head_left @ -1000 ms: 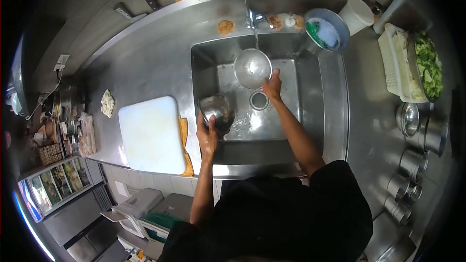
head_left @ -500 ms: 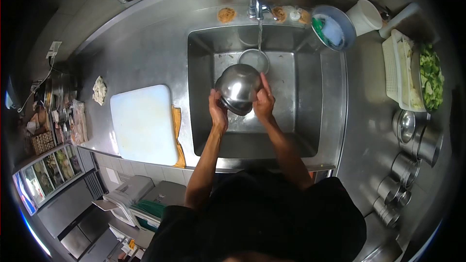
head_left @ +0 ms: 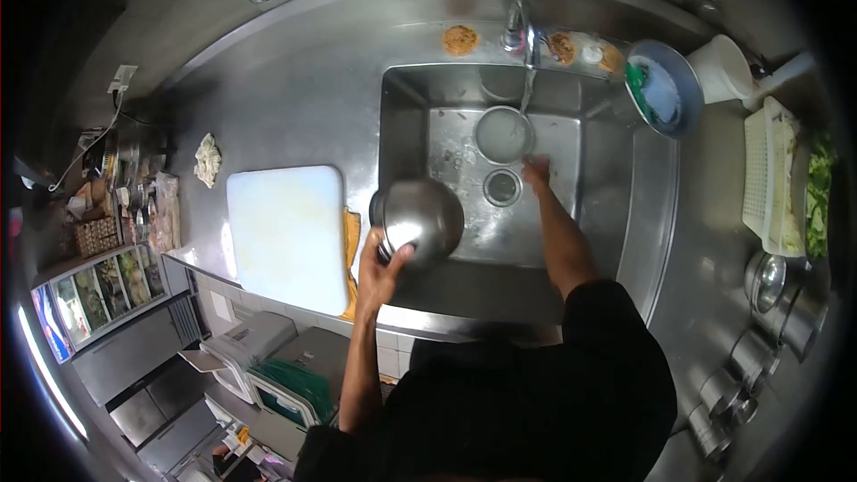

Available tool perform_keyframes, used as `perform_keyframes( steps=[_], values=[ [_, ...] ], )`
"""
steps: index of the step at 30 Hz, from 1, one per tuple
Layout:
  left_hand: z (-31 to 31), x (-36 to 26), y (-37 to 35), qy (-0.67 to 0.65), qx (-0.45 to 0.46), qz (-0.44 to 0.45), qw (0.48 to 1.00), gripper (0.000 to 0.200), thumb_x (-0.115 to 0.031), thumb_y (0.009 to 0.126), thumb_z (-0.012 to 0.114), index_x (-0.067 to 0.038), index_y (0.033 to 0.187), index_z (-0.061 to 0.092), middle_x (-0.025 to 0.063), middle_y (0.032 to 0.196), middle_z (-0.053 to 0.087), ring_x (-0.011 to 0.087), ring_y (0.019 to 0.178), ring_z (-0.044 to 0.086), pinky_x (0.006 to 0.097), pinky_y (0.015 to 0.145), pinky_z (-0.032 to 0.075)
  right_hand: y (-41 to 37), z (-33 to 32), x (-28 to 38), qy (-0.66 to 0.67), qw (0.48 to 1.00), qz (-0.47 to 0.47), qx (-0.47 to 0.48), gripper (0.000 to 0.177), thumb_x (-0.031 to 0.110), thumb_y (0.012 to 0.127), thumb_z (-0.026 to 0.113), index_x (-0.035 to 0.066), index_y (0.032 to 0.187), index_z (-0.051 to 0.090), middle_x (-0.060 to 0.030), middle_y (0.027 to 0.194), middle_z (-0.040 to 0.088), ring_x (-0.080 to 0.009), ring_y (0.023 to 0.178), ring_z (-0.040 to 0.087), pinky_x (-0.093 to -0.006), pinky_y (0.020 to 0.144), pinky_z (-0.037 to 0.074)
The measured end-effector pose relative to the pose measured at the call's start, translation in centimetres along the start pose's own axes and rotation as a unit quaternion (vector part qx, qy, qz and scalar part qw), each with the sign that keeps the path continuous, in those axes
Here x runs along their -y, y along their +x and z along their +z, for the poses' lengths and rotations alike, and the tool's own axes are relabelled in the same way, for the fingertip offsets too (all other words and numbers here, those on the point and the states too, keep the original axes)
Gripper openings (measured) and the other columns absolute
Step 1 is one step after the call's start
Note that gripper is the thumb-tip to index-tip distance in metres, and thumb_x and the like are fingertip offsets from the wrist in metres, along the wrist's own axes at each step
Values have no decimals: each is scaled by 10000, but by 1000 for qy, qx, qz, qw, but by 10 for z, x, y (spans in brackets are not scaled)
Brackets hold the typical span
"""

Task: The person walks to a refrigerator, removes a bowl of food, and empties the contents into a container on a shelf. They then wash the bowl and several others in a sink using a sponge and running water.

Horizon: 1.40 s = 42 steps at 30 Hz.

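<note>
My left hand [head_left: 382,270] grips steel bowls [head_left: 423,221], which look stacked and tilted, over the sink's left front edge. Deep in the steel sink [head_left: 500,290], my right hand [head_left: 536,171] is beside a round container [head_left: 503,135] filled with water; its fingers are blurred and I cannot make out whether they touch the rim. Water runs from the faucet [head_left: 516,29] at that container's edge. A round drain [head_left: 502,187] shows just in front of it.
Left of the sink lie a white cutting board [head_left: 287,236], an orange cloth [head_left: 352,254] and a crumpled cloth [head_left: 207,161]. At right are a bowl with a blue sponge [head_left: 665,89], a white bucket [head_left: 721,70], a basket [head_left: 769,178] and steel pots [head_left: 754,353].
The bowls have moved left and toward me in my left hand. My right hand has let go of them and reached into the sink near the water-filled container. The view has shifted.
</note>
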<state>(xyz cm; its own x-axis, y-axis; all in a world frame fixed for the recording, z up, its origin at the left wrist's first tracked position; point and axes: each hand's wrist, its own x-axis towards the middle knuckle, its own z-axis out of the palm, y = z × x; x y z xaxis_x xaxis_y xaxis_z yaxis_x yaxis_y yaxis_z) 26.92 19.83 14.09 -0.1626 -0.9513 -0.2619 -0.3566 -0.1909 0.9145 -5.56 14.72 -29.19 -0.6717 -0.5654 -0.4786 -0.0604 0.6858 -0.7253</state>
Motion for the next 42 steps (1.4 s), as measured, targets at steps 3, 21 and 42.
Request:
perform_keyframes(
  steps=[3,21,42],
  values=[
    [-4,10,-23,-69,-36,-38,996,331,-161,838,662,-49,1105,501,39,987,545,107,842,528,245,757,444,-18,10,65,121,985,106,55,561,156,735,660,-30,1204,414,-204,928,609,-295,732,654,-362,604,540],
    [-2,44,-33,-258,-134,-126,948,373,-292,947,477,-2,1180,492,63,1098,538,123,1016,466,274,916,346,12,30,122,599,717,-6,356,408,369,887,512,108,1201,500,-34,1027,558,-160,933,520,-316,848,427],
    [10,40,-12,-268,-241,-118,925,312,-277,943,498,9,1057,547,37,995,567,118,943,498,254,889,364,-120,-85,202,312,947,5,77,432,234,860,566,13,1191,400,-182,1118,530,-278,990,571,-358,766,523]
  ],
)
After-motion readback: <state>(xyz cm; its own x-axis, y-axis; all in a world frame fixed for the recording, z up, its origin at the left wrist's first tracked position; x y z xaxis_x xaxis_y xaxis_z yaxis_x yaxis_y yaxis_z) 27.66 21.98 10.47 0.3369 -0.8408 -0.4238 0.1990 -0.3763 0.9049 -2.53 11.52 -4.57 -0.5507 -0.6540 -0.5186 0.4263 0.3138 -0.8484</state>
